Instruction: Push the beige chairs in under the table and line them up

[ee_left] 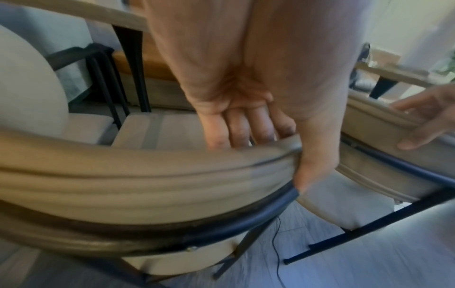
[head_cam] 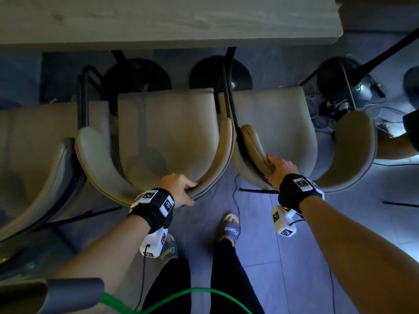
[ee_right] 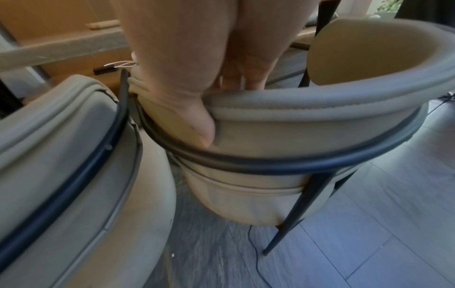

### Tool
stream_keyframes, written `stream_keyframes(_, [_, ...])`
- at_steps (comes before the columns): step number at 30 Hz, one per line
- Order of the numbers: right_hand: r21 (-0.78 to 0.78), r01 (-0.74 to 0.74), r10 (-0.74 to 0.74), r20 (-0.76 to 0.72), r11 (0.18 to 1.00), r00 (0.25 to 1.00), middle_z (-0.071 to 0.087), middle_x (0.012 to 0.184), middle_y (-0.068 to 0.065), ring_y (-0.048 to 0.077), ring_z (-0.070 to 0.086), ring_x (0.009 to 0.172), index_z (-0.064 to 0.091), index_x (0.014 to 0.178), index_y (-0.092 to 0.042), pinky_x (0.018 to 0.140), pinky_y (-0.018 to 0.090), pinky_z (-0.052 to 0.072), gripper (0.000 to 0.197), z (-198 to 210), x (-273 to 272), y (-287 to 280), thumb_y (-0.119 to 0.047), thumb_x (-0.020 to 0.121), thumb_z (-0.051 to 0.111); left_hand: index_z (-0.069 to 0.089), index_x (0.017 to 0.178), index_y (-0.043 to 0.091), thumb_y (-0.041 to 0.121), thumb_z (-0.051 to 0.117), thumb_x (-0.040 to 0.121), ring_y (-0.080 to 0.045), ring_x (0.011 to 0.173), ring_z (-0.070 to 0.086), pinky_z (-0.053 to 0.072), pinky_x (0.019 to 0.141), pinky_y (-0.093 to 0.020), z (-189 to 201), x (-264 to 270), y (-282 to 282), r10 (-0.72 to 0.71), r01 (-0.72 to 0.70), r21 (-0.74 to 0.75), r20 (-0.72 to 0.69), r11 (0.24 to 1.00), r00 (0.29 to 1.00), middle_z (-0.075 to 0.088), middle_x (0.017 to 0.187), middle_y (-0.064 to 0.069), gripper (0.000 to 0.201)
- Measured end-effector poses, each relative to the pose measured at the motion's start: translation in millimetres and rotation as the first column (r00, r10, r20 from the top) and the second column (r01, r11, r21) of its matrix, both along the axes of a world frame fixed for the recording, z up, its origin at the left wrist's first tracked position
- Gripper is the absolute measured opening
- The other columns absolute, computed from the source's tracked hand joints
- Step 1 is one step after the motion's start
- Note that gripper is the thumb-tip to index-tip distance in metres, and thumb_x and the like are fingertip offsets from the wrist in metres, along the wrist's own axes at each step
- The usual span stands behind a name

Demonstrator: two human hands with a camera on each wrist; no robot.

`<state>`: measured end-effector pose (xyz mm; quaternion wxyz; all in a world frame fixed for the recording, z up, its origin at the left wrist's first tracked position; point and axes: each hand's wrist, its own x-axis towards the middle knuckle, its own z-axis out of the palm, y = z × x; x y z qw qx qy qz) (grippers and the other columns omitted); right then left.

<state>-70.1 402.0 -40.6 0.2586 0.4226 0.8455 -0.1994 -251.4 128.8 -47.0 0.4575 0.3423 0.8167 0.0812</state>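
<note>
Three beige chairs with curved backs and black metal frames stand side by side before the grey wooden table (head_cam: 172, 21). My left hand (head_cam: 181, 189) grips the back rim of the middle chair (head_cam: 167, 128), fingers (ee_left: 236, 132) curled over the top and thumb on the outside. My right hand (head_cam: 281, 168) grips the back rim of the right chair (head_cam: 274, 123), thumb (ee_right: 202, 124) pressed on its outer face. The left chair (head_cam: 34, 141) stands untouched. The seats' front edges sit just short of the table edge. The middle and right chairs nearly touch at their armrests.
Black round bases (head_cam: 138, 75) and table legs stand under the table. A tangle of cables (head_cam: 340, 107) lies on the floor at right, and a thin cable (head_cam: 235, 200) runs between the chairs. My sandalled feet (head_cam: 229, 227) stand on grey floor tiles behind the chairs. A green cord (head_cam: 181, 293) crosses near my legs.
</note>
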Motion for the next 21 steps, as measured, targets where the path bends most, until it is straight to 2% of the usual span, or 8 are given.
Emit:
stream_keyframes(4, [-0.022,0.035,-0.034,0.020,0.999,0.999,0.066,0.102,0.008,0.026,0.060,0.085,0.054,0.130,-0.027,0.077,0.031,0.050,0.046,-2,-8,-7,-0.021,0.087,0.070,0.059,0.133,0.032,0.050,0.085,0.064,-0.011,0.119,0.062,0.045,0.097,-0.019,1,-4,-11,-0.001,-0.001,0.032,0.042,0.999,0.999,0.065,0.131,0.003,0.075])
stream_keyframes(8, [-0.005,0.043,-0.042,0.120,0.999,0.992,0.065,0.116,0.018,0.037,0.064,0.101,0.041,0.143,-0.024,0.082,0.038,0.052,0.063,2,-20,-10,-0.023,0.087,0.070,0.058,0.133,0.037,0.074,0.069,0.066,-0.015,0.121,0.061,0.048,0.097,-0.025,2,-1,-16,-0.022,0.021,0.090,0.013,0.996,1.000,0.063,0.134,0.007,0.077])
stream_keyframes(12, [0.016,0.084,-0.085,0.139,0.996,0.987,0.060,0.110,0.017,0.035,0.059,0.085,0.030,0.143,-0.019,0.072,0.039,0.051,0.066,8,-23,-29,-0.025,0.087,0.065,0.068,0.123,0.031,0.060,0.071,0.077,-0.013,0.114,0.064,0.050,0.099,-0.029,4,-5,-35,0.083,-0.095,0.143,0.084,0.985,0.993,0.069,0.124,0.008,0.054])
stream_keyframes(14, [0.054,0.091,-0.097,0.113,0.994,0.989,0.053,0.128,0.018,0.038,0.059,0.102,0.023,0.145,-0.015,0.083,0.045,0.052,0.073,12,-27,-45,-0.026,0.086,0.065,0.071,0.117,0.029,0.048,0.073,0.081,-0.013,0.111,0.066,0.050,0.100,-0.032,7,-10,-45,0.093,-0.105,0.141,0.093,0.984,0.991,0.071,0.120,0.007,0.041])
stream_keyframes(16, [0.086,0.066,-0.076,0.123,0.994,0.990,0.036,0.148,0.018,0.040,0.048,0.125,0.014,0.152,-0.014,0.098,0.050,0.047,0.084,19,-27,-62,-0.025,0.086,0.065,0.072,0.114,0.031,0.039,0.072,0.085,-0.012,0.109,0.067,0.051,0.100,-0.034,10,-16,-56,0.101,-0.115,0.149,0.094,0.982,0.990,0.072,0.118,0.008,0.030])
stream_keyframes(18, [0.093,-0.042,0.035,0.078,0.995,0.996,0.032,0.151,0.018,0.038,0.045,0.129,0.026,0.148,-0.019,0.100,0.050,0.047,0.073,28,-36,-80,-0.027,0.086,0.063,0.073,0.110,0.033,0.036,0.071,0.086,-0.012,0.110,0.065,0.050,0.102,-0.036,20,-21,-67,0.113,-0.124,0.173,0.070,0.977,0.991,0.072,0.118,0.008,0.024])
stream_keyframes(20, [0.057,-0.188,0.192,-0.079,0.981,0.978,0.045,0.141,0.012,0.034,0.054,0.120,0.041,0.139,-0.025,0.094,0.047,0.051,0.055,41,-53,-103,-0.032,0.088,0.061,0.074,0.108,0.032,0.034,0.070,0.088,-0.015,0.111,0.065,0.049,0.102,-0.036,34,-29,-75,0.143,-0.147,0.229,0.035,0.962,0.989,0.072,0.119,0.006,0.021])
stream_keyframes(21, [0.035,-0.245,0.247,-0.148,0.969,0.958,0.047,0.141,0.010,0.034,0.055,0.121,0.040,0.141,-0.027,0.095,0.047,0.051,0.056,50,-61,-115,-0.032,0.090,0.061,0.074,0.108,0.032,0.034,0.069,0.088,-0.016,0.110,0.066,0.050,0.100,-0.035,43,-32,-80,0.170,-0.169,0.254,0.017,0.953,0.985,0.072,0.118,0.005,0.020])
